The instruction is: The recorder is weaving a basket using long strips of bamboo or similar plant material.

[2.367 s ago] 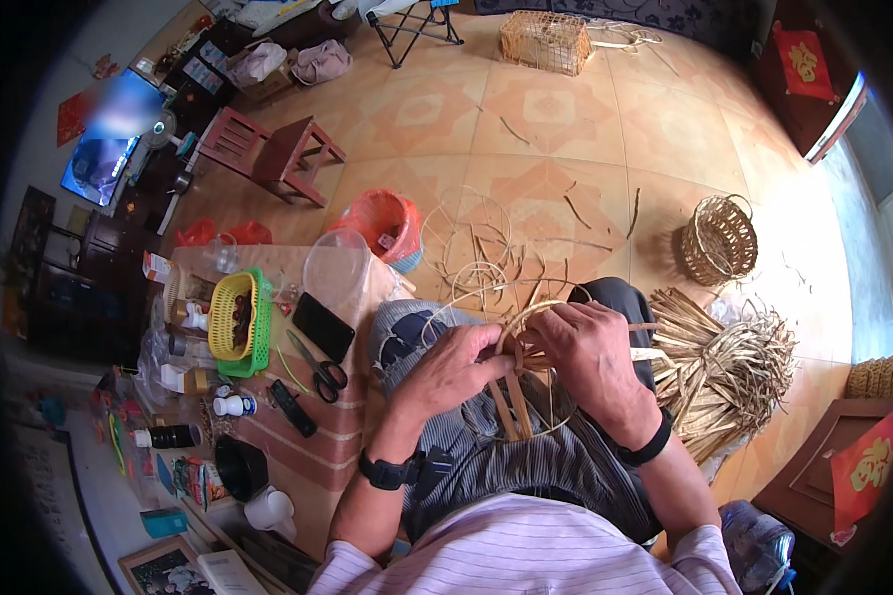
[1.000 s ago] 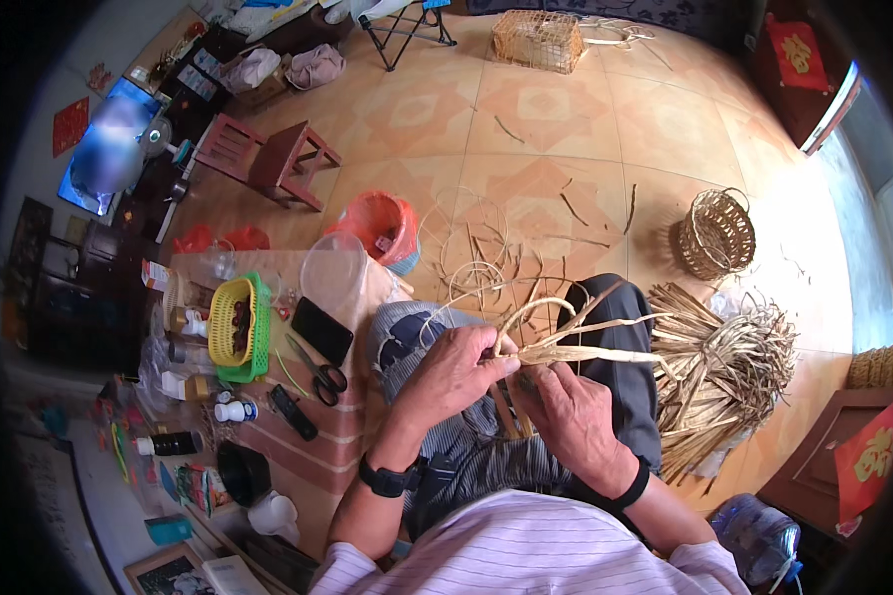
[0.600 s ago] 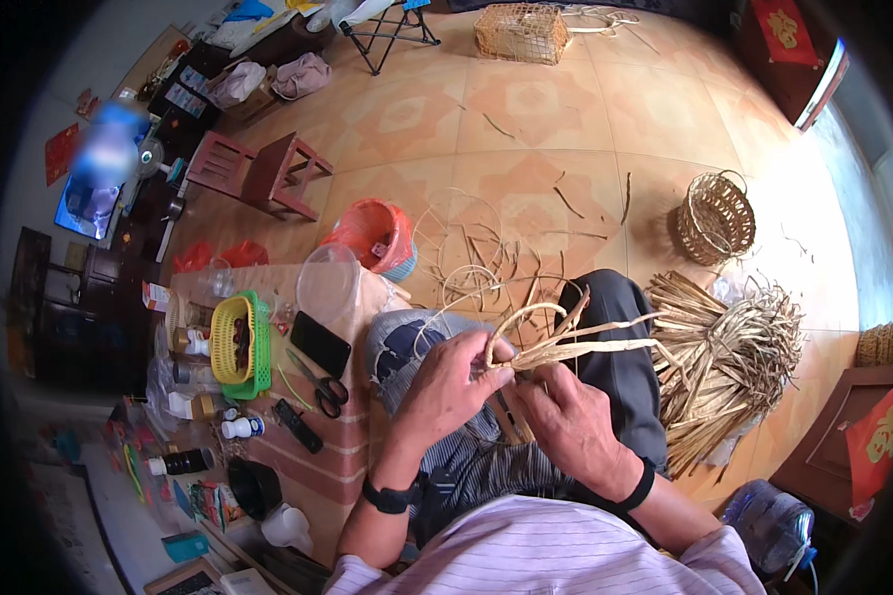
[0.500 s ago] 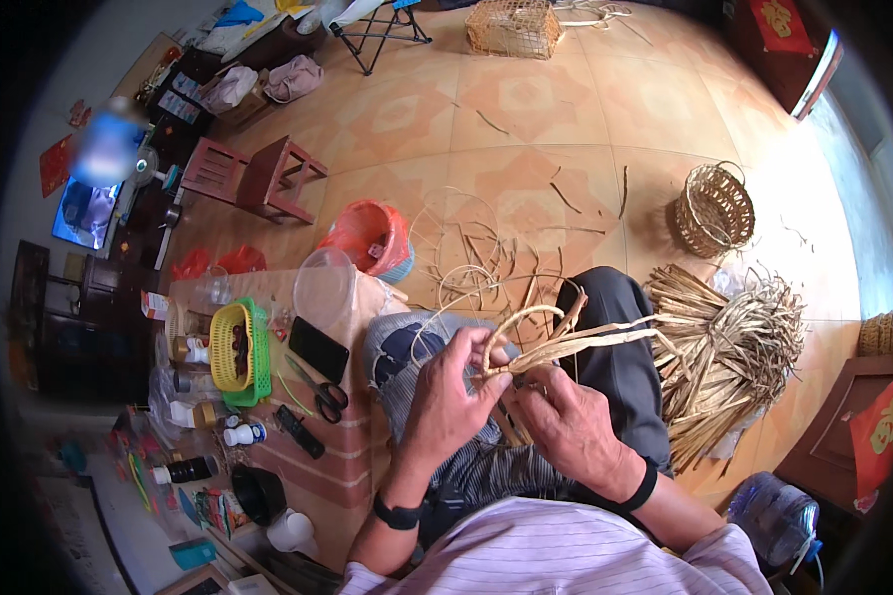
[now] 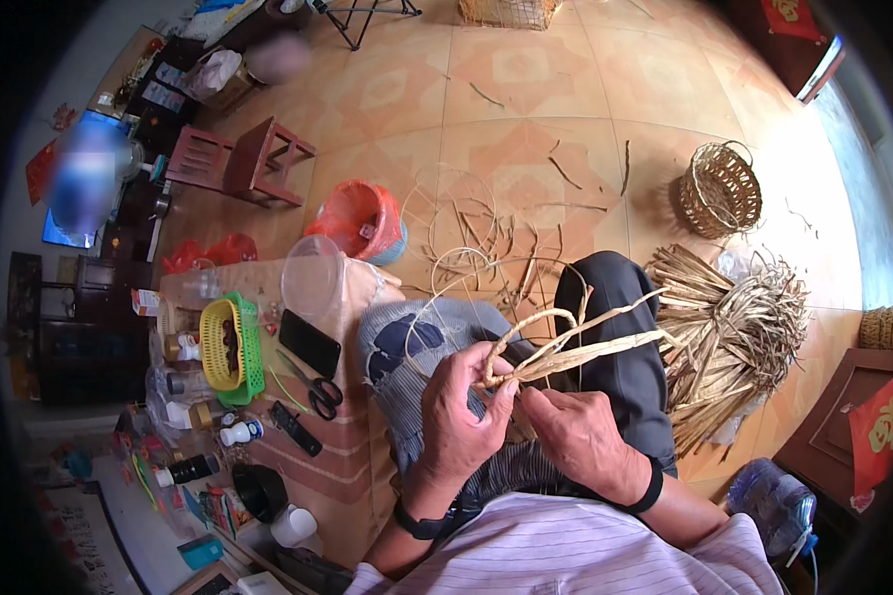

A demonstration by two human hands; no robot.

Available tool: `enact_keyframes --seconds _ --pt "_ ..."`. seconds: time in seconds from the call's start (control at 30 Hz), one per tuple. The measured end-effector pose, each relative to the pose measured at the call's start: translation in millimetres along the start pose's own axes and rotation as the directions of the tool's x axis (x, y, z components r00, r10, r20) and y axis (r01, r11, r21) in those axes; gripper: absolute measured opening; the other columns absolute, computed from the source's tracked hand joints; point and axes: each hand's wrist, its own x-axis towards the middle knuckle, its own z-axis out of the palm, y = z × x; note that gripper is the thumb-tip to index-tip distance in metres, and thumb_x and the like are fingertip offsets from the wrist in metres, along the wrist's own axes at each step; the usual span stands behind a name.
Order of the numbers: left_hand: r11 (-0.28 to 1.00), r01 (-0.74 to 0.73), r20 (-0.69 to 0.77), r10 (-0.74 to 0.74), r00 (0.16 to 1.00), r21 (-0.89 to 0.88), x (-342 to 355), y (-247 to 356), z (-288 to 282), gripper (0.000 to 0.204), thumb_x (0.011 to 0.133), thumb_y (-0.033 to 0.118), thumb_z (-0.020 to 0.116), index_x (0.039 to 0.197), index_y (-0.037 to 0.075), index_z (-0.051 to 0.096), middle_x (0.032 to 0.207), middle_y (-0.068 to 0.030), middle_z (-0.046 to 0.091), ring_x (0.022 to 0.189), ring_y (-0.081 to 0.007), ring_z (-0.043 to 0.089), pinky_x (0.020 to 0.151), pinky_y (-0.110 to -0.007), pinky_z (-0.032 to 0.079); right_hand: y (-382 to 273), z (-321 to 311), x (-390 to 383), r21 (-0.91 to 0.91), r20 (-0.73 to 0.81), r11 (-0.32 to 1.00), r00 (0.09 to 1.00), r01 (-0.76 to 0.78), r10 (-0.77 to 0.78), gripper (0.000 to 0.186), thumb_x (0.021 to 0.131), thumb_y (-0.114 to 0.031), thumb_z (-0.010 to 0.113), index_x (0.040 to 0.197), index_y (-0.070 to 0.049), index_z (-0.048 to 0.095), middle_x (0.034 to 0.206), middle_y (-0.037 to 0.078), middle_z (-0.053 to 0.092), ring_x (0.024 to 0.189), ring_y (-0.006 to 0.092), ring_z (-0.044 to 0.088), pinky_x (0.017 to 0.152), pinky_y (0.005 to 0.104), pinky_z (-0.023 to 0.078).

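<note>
My left hand [image 5: 464, 416] grips a pale braided loop [image 5: 538, 315] of dried plant fiber near its lower left end, thumb pressed on the braid. My right hand [image 5: 575, 436] is closed just below and right of that thumb, fingertips pinched at the underside of the braid; exactly what they hold is partly hidden. Long flat fiber strips [image 5: 610, 345] fan out rightward above my right hand, and a thin curved strand arcs to the left over my patched knee [image 5: 397, 347]. A large bundle of dried strips [image 5: 729, 337] lies beside my dark trouser leg.
A cloth-covered table [image 5: 337, 466] at left holds a green-yellow basket [image 5: 230, 347], scissors [image 5: 322, 392], a phone [image 5: 310, 342] and bottles. A red-lined bucket [image 5: 362, 223], wooden chair [image 5: 263, 159], woven basket [image 5: 719, 188] and loose scraps stand or lie on the floor. A water jug [image 5: 764, 506] is lower right.
My right hand has dropped from the loop's top to below it, freeing strips that now point right. My left hand has turned more upright and slid slightly down. The camera's view has shifted.
</note>
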Motion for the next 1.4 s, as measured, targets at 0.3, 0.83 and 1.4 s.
enact_keyframes --seconds 0.3,0.83,1.4 --pt "1.000 -0.004 -0.036 0.005 0.999 0.018 -3 0 6 0.036 0.089 0.002 0.073 0.122 -0.001 0.059 0.097 -0.0099 0.072 0.090 -0.0170 0.072 0.084 -0.032 0.057 -9 -8 -6 0.039 0.029 0.999 0.999 -0.035 0.034 0.025 0.077 0.002 0.066 0.096 -0.006 0.054 0.074 0.012 0.062 0.067 0.0375 0.067 0.054 0.0456 0.053" --pt "0.963 0.149 0.057 -0.139 0.989 -0.224 4 11 -6 0.033 0.094 0.018 0.079 0.115 0.000 0.061 0.096 -0.0105 0.074 0.089 -0.0167 0.074 0.080 -0.031 0.057 -3 -52 49 0.873 0.413 0.161 0.873 -0.461 0.261 0.029 0.110 -0.025 0.057 0.111 0.000 0.071 0.078 0.000 0.069 0.065 0.0047 0.058 0.054 0.0216 0.041" --pt "0.944 0.277 0.241 -0.230 0.943 -0.180 16 14 -17 0.021 0.098 0.015 0.072 0.105 -0.005 0.073 0.096 -0.0100 0.072 0.083 -0.0158 0.074 0.075 -0.029 0.057 5 -19 -16 0.835 0.147 0.458 0.925 -0.306 0.350 0.025 0.111 -0.021 0.053 0.123 -0.001 0.063 0.109 0.007 0.070 0.075 0.0123 0.070 0.061 0.0231 0.052"
